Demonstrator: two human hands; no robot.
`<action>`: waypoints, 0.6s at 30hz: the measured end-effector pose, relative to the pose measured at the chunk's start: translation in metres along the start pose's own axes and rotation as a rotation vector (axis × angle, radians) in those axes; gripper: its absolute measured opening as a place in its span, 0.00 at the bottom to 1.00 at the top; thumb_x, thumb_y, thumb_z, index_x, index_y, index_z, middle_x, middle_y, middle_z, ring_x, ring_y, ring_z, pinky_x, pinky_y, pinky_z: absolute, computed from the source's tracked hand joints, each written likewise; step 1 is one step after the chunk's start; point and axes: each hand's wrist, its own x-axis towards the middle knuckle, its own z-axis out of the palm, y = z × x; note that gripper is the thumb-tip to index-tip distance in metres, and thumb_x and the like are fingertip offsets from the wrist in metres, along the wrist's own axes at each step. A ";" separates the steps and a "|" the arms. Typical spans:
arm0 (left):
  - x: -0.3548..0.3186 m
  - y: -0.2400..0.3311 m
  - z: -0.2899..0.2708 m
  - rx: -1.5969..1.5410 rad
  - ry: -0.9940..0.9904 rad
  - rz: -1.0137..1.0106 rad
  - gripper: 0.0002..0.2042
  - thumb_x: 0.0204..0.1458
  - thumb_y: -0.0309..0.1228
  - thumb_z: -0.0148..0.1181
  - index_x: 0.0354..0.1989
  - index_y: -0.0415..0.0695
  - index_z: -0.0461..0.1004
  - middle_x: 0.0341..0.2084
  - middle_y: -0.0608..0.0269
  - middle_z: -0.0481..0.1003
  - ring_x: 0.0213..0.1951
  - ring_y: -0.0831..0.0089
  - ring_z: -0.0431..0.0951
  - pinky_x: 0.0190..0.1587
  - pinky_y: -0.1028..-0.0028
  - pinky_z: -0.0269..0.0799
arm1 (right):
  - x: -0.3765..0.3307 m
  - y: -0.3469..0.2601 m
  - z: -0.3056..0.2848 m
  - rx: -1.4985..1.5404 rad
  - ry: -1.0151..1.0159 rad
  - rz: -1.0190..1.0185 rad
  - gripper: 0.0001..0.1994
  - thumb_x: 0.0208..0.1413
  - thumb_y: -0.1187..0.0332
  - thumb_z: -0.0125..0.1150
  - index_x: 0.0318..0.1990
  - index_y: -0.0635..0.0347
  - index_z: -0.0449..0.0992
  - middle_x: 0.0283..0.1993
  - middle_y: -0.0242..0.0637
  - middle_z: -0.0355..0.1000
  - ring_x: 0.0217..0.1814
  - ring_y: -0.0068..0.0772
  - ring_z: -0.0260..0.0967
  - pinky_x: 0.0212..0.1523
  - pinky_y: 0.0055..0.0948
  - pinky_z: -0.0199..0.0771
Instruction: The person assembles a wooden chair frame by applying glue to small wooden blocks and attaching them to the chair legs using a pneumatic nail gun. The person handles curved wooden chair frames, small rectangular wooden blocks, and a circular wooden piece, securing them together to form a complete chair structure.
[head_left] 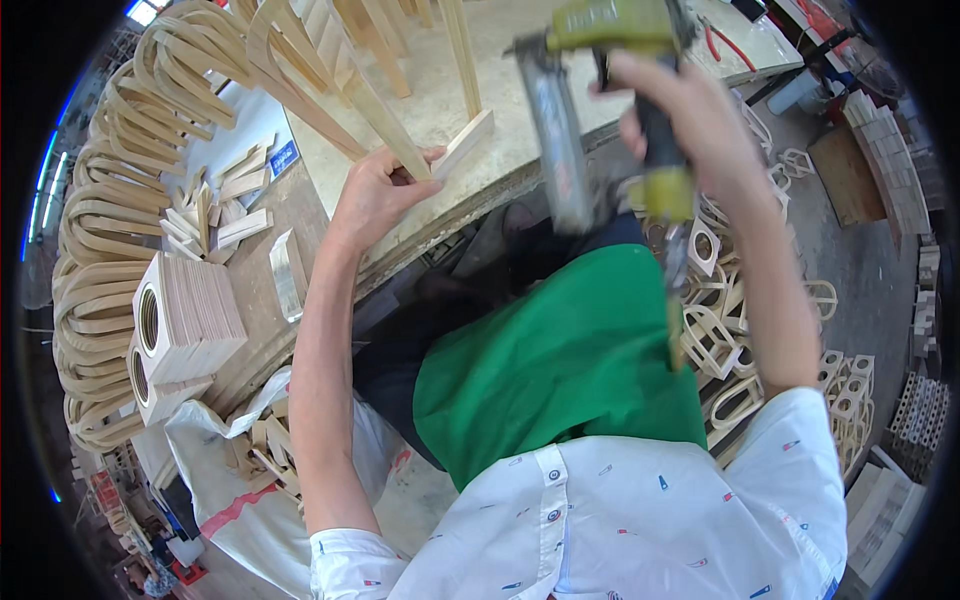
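My left hand pinches the lower end of a light wooden leg, where it meets a short wooden crosspiece. Both belong to a wooden frame with curved and straight slats that stands on the worktable near its front edge. My right hand is wrapped round the grip of a yellow-green nail gun, held up to the right of the frame and apart from it. Motion smears the gun and that hand. An air hose fitting hangs from the handle's bottom.
Bent wooden hoops are stacked along the left. Square wooden panels with round holes and loose wood strips lie at the left. Red-handled pliers rest at the far right of the table. Wooden frames cover floor at right.
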 end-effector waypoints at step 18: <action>0.000 0.003 0.001 -0.048 0.013 -0.005 0.04 0.45 0.19 0.66 0.29 0.37 0.78 0.39 0.67 0.74 0.49 0.73 0.74 0.53 0.74 0.67 | -0.050 0.104 0.098 0.838 -0.092 0.168 0.16 0.61 0.64 0.54 0.48 0.70 0.69 0.41 0.45 0.74 0.19 0.20 0.65 0.18 0.21 0.68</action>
